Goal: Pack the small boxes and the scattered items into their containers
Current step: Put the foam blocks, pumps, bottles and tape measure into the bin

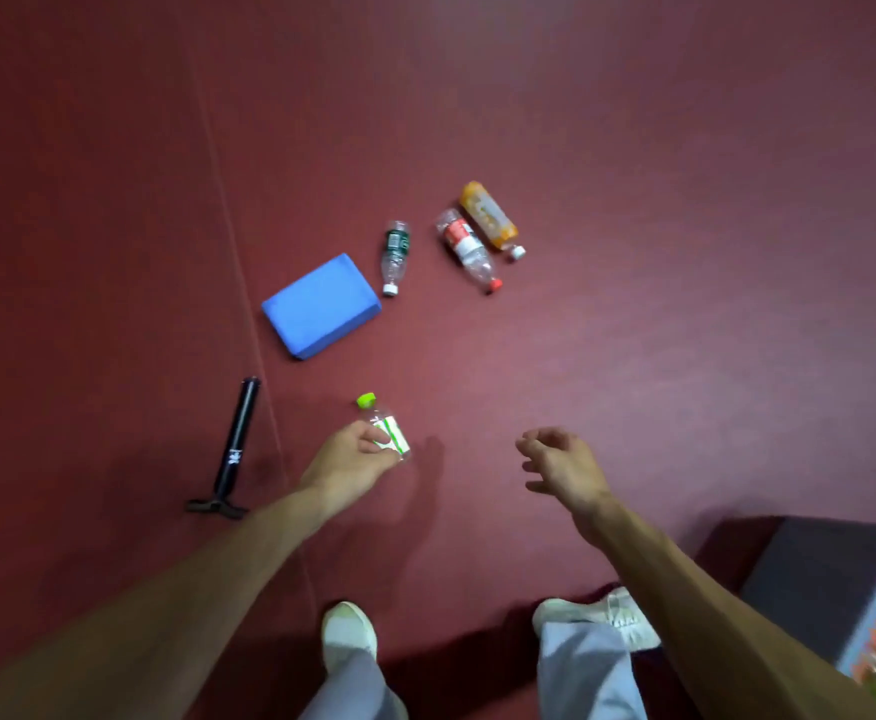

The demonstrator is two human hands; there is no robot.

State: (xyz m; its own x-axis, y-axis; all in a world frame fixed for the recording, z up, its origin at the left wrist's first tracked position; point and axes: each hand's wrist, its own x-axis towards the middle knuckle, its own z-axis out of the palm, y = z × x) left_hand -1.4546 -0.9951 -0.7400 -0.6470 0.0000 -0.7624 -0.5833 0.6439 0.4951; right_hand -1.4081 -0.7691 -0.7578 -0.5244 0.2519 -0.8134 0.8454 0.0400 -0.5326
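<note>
My left hand (350, 462) grips a clear bottle with a green cap and a white and green label (385, 427), held above the red floor. My right hand (560, 462) hovers to the right, fingers loosely curled and holding nothing. Farther out on the floor lie a blue foam block (320, 305), a clear bottle with a dark green label (395, 256), a clear bottle with a red label and red cap (468, 250), and an orange bottle with a white cap (489, 215). A container (841, 584) with a grey wall stands at the lower right, partly cut off.
A black pump with a T-shaped foot (236, 449) lies on the floor to the left, beside a seam in the red mat (249, 304). My two feet in white shoes (348, 634) stand at the bottom of the view.
</note>
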